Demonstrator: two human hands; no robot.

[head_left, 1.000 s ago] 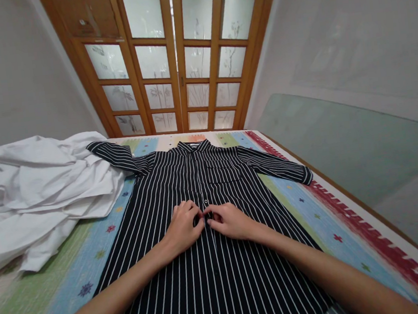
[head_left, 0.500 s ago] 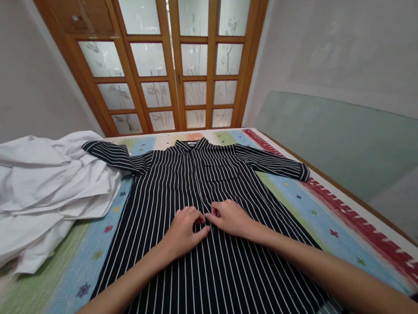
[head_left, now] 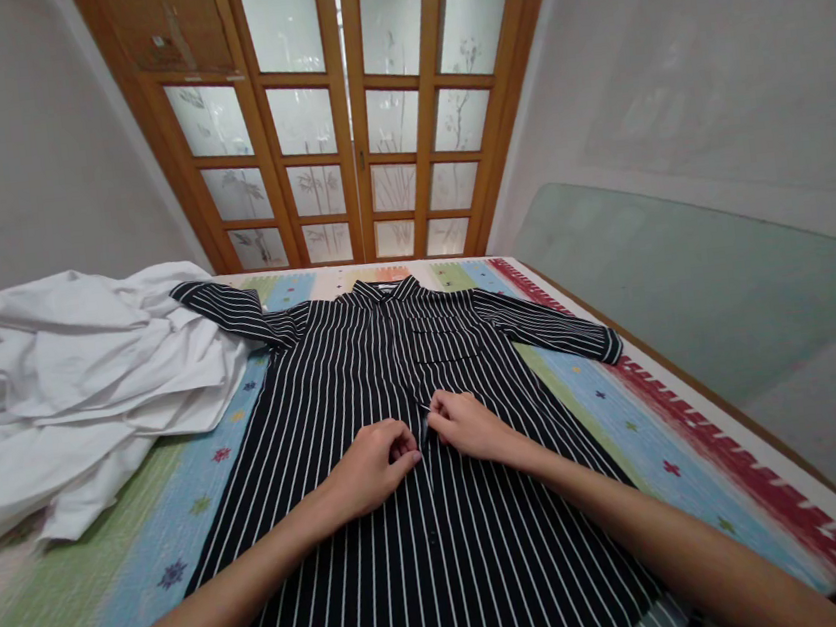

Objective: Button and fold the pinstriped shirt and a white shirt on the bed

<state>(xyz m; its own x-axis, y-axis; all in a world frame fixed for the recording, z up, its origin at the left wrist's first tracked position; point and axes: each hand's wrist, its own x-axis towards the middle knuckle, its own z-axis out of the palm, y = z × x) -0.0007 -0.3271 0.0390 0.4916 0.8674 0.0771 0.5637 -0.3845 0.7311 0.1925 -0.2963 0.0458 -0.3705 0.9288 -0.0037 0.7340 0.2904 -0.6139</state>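
Note:
A black shirt with white stripes [head_left: 333,363] lies spread front up, its collar at the far end and its sleeves out to both sides. At the middle of its front, my right hand [head_left: 468,428] pinches the placket edge between thumb and fingers and lifts it slightly. Just left of the placket is my left hand [head_left: 382,464], fingers curled and thumb near the fingertips, resting against the shirt. Whether it grips cloth is hidden by the fingers. A small dark button [head_left: 433,538] shows lower on the placket.
Piled white cloth [head_left: 91,361] lies at the left, touching the shirt's sleeve. Beneath is a colourful striped table cover [head_left: 210,478] with star and flower prints. A pale green panel [head_left: 685,273] leans along the right wall. Wooden glazed doors [head_left: 350,110] stand behind.
My right hand has moved slightly right and up, drawing the placket edge off the shirt front. My left hand has shifted slightly, its fingers curling closer together.

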